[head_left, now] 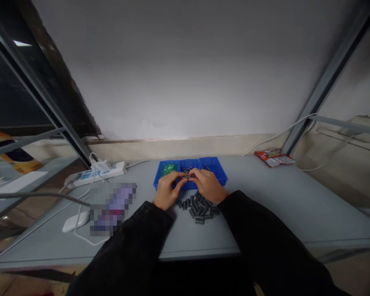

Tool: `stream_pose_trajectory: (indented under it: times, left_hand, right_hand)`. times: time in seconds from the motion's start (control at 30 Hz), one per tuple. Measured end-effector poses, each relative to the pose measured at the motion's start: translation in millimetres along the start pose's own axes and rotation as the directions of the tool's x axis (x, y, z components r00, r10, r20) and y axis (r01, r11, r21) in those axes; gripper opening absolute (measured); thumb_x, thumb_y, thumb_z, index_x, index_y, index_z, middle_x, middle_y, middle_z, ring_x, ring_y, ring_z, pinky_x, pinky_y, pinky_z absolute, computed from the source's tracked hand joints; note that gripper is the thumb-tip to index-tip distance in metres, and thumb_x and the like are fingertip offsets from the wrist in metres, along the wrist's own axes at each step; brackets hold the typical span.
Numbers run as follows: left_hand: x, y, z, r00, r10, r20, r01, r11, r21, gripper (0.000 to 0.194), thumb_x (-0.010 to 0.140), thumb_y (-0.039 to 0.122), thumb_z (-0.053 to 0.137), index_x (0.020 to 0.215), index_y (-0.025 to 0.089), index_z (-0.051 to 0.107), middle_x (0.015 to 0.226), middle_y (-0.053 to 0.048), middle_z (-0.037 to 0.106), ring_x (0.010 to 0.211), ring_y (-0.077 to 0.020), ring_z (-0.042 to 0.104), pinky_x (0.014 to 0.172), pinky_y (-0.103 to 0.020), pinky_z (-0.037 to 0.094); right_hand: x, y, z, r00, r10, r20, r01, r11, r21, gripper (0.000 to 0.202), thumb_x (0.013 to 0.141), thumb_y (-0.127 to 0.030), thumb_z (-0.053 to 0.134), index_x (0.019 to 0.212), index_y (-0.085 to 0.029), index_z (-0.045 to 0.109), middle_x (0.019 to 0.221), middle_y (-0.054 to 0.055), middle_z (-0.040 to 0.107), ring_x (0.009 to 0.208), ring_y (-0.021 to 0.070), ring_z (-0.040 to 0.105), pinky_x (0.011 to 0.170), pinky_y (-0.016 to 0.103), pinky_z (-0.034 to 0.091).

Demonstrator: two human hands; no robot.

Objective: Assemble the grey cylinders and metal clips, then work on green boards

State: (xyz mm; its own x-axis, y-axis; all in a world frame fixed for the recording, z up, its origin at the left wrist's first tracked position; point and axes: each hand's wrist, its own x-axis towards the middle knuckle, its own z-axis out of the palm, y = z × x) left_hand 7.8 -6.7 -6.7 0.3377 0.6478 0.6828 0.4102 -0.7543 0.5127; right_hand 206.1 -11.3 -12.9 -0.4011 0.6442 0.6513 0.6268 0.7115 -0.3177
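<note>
My left hand (169, 190) and my right hand (207, 185) meet over the front of the blue bins, fingertips pinched on one small dark cylindrical piece (187, 177). Its exact kind is too small to make out. Below the hands, a pile of similar dark grey cylinders (200, 207) lies loose on the table. Of the three blue bins, the left bin (156, 177) holds small green pieces (169, 168). Small metallic pins (186, 169) lie in the middle one. In the right bin (217, 166) are a few dark pieces, partly hidden by my right hand.
A white power strip (115, 168) with cables stands at the back left. Nearer are a blurred-out phone-like object (115, 207) and a white rounded case (75, 222). A red snack packet (274, 158) lies at the back right. Metal frame posts (320, 78) rise at both sides.
</note>
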Motion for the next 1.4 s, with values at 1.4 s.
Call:
stream_pose_trajectory:
  times: [1.4]
  left_hand:
    - [-3.0, -4.0, 6.0, 1.000, -0.017, -0.019, 0.016, 1.000, -0.010, 0.017, 0.095, 0.028, 0.065, 0.103, 0.016, 0.073, 0.098, -0.007, 0.075, 0.084, -0.0150, 0.069, 0.070, -0.026, 0.056]
  right_hand:
    - [0.9, -3.3, -7.5, 0.998, -0.028, 0.050, 0.026, 0.999, 0.032, 0.015, 0.101, -0.024, 0.049, 0.106, -0.018, 0.061, 0.100, 0.006, 0.068, 0.090, 0.0189, 0.062, 0.082, 0.032, 0.045]
